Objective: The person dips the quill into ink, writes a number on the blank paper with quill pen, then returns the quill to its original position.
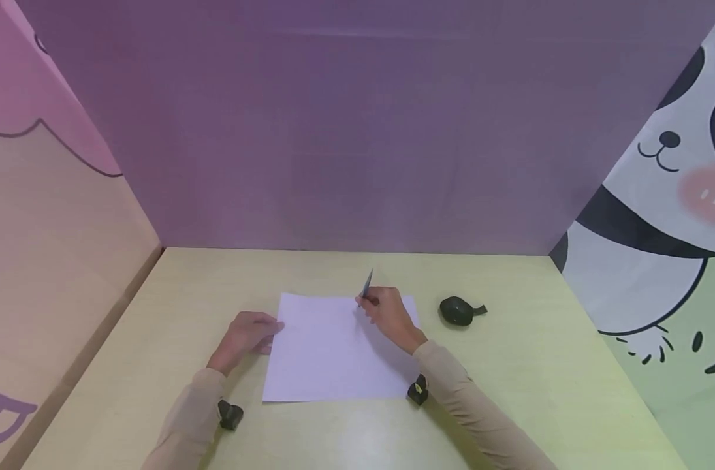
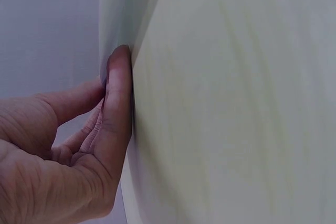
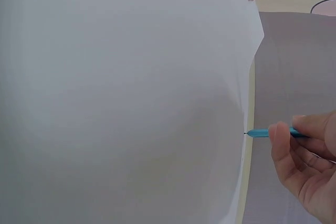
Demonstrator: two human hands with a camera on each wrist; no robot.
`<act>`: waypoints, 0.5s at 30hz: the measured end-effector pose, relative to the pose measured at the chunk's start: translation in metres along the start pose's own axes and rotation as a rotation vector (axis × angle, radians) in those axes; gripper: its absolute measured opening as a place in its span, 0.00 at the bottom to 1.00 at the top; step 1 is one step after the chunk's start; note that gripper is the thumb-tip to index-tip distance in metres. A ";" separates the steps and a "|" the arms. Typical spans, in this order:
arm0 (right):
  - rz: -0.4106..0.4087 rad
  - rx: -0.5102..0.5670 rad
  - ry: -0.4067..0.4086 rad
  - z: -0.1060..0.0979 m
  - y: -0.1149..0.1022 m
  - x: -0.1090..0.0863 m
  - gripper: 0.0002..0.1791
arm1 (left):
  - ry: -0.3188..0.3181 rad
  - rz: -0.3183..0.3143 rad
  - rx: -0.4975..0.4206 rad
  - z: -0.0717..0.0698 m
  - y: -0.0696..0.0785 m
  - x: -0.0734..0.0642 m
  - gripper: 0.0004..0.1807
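Note:
A sheet of white paper (image 1: 328, 352) lies on the pale wooden table. At its left edge my left hand (image 1: 248, 333) pinches the sheet. In the left wrist view, the thumb and fingers of that hand (image 2: 79, 140) meet at the paper's edge. My right hand (image 1: 390, 316), over the upper right of the sheet, holds a slim teal pen (image 1: 367, 282) between thumb and fingers. In the right wrist view, the fine dark tip of the pen (image 3: 260, 133) is at the paper's far edge; whether it touches, I cannot tell.
A small black rounded object (image 1: 456, 311) with a short strap lies on the table, right of the paper. Behind the table (image 1: 510, 365) stands a purple panel (image 1: 363, 143). Patterned walls flank it, the right one with a panda picture (image 1: 657, 261). Both wrists carry small black cameras (image 1: 418, 390).

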State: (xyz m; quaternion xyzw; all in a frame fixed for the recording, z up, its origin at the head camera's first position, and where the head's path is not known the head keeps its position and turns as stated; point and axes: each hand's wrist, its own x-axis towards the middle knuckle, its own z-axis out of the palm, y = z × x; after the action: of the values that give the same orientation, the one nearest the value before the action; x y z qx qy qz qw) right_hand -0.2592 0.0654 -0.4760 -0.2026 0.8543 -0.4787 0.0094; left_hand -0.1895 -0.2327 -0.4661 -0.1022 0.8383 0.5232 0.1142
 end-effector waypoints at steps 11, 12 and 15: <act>-0.020 0.055 -0.030 -0.004 0.002 -0.002 0.09 | 0.008 -0.016 0.018 0.002 0.001 -0.001 0.20; -0.018 0.054 -0.032 -0.004 0.002 -0.003 0.09 | 0.008 -0.014 0.019 0.002 0.001 -0.001 0.20; -0.025 0.054 -0.040 -0.004 0.001 -0.002 0.08 | 0.012 -0.010 0.019 0.001 0.000 0.000 0.20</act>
State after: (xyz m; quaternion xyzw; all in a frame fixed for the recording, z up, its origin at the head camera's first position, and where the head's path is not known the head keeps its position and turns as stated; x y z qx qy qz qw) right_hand -0.2581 0.0699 -0.4752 -0.2223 0.8381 -0.4975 0.0260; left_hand -0.1892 -0.2316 -0.4664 -0.1086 0.8434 0.5140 0.1130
